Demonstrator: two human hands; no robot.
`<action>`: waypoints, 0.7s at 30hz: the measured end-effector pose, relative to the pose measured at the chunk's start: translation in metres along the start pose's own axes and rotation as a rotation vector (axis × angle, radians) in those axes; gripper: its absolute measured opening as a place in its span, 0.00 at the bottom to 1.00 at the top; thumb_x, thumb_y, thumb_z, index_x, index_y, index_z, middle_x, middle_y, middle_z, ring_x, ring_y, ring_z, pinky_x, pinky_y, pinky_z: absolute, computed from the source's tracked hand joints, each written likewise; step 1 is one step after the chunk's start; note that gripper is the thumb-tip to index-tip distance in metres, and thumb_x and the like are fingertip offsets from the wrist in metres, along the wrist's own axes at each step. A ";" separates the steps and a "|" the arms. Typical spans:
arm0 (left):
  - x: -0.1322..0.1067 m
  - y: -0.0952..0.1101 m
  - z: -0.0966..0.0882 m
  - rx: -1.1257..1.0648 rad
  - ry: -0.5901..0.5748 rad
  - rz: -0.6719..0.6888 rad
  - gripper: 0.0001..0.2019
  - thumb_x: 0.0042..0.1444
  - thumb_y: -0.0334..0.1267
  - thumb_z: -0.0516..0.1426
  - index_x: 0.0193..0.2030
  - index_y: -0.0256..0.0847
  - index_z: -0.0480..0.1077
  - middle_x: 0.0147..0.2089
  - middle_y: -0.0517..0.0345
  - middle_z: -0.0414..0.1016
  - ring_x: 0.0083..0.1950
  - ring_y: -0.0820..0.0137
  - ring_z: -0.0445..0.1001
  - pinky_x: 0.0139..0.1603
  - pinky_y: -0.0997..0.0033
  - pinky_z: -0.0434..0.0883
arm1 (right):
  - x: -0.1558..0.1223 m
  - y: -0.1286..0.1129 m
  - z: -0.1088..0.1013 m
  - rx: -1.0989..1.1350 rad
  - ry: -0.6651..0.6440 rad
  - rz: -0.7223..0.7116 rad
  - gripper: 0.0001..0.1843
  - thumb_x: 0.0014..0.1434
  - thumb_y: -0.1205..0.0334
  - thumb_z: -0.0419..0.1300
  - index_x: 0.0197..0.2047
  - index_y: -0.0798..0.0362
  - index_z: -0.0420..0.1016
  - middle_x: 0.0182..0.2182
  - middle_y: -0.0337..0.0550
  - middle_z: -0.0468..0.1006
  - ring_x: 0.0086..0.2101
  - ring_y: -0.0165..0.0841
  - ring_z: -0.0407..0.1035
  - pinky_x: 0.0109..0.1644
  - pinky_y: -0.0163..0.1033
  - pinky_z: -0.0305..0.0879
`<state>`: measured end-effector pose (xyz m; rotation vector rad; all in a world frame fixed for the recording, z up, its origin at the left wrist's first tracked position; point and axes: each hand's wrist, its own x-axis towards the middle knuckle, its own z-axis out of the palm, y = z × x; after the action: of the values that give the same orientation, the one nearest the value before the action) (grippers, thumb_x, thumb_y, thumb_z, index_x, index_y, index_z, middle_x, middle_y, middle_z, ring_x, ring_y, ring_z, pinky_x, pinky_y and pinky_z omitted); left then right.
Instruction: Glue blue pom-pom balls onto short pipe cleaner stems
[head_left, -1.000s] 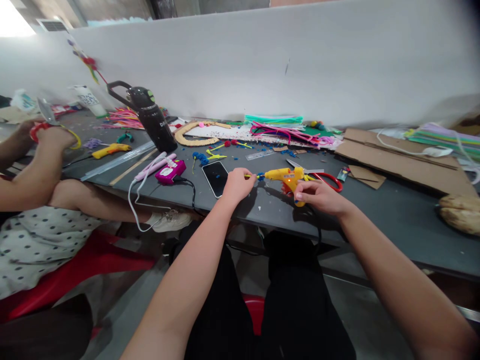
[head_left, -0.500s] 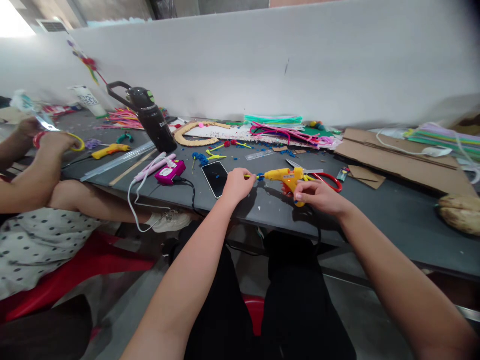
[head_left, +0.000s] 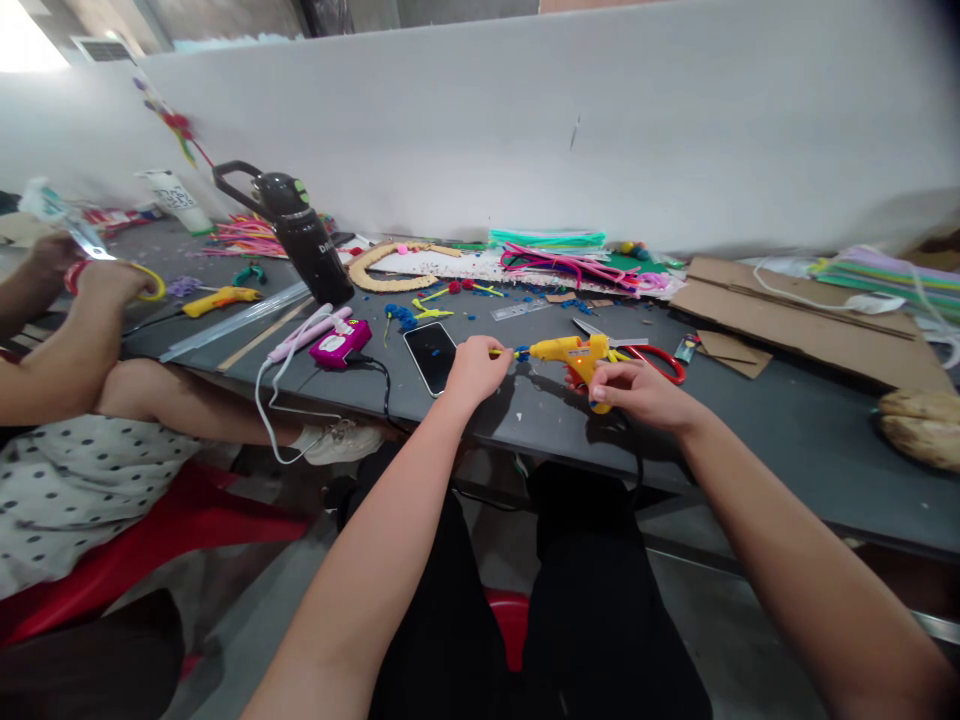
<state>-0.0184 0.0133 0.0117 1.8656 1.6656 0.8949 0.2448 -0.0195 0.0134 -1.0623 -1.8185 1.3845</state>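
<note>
Nothing has shifted: your right hand [head_left: 637, 392] still grips the yellow plastic glue gun [head_left: 571, 352], nozzle against the thin yellow stem [head_left: 501, 352] pinched in your left hand [head_left: 474, 368].

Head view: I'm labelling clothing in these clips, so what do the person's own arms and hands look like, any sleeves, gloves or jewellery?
Both forearms are bare up to the frame edge: no sleeves, gloves, watch or bracelets show. The left hand and right hand are bare; no rings can be made out. The right hand's nails look a natural pink. Dark trousers cover the lap below.
</note>
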 end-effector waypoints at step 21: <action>-0.001 0.001 -0.005 -0.023 -0.005 -0.017 0.13 0.57 0.43 0.56 0.31 0.37 0.77 0.29 0.51 0.78 0.31 0.69 0.73 0.36 0.71 0.67 | -0.001 -0.001 -0.001 -0.025 0.033 0.003 0.20 0.47 0.42 0.69 0.27 0.51 0.75 0.33 0.44 0.78 0.47 0.44 0.72 0.47 0.42 0.65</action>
<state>-0.0213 0.0119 0.0155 1.8343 1.6589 0.8987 0.2466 -0.0201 0.0145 -1.0952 -1.8154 1.3417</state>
